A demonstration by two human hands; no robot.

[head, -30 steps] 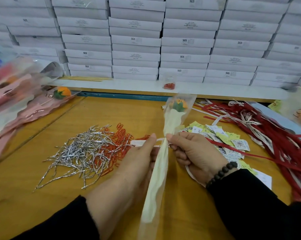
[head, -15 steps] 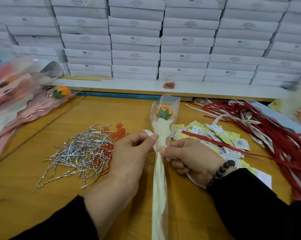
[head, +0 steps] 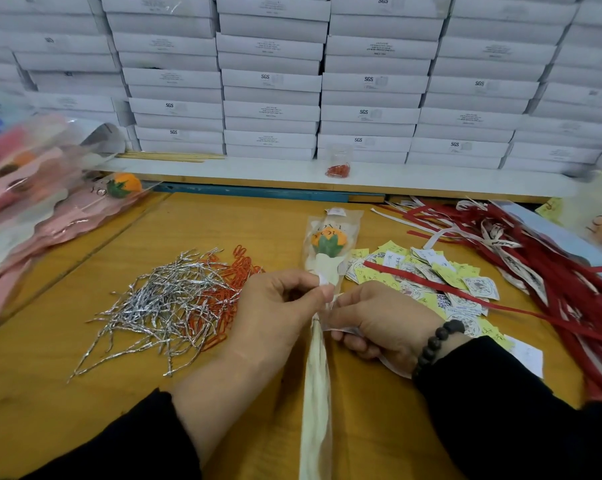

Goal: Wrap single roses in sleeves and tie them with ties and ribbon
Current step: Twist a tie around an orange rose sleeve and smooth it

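Both hands meet over the near middle of the tabletop [head: 84, 393], forearms in black sleeves coming in from the near edge. The left hand [head: 275, 313] is curled, thumb and forefinger pinching a white ribbon [head: 323, 279] against the neck of the sleeve [head: 315, 393], just below the rose [head: 328, 241]. The right hand [head: 379, 327] faces it, knuckles up, fingers curled round another stretch of the same white ribbon just beside the sleeve; a dark bead bracelet [head: 434, 344] sits on that wrist. The sleeve is clear film with a cream lining, gathered narrow at the hands and running straight back toward the near edge; its wider top holds the orange rose with green leaves, pointing at the far edge.

Left of the hands lies a loose heap of silver ties [head: 150, 306], touching a heap of orange paper clips [head: 223, 292]. Right of the hands lies a scatter of yellow and white paper tags [head: 441, 275], and beyond them, toward the right edge, a tangle of red ribbons [head: 552, 265]. At the left edge wrapped roses [head: 60, 206] are piled in pink sleeves. Along the far edge runs a white ledge [head: 258, 171] carrying a small clear bag of orange clips [head: 337, 166] and thin wooden sticks [head: 171, 156], backed by stacked white boxes [head: 271, 81].
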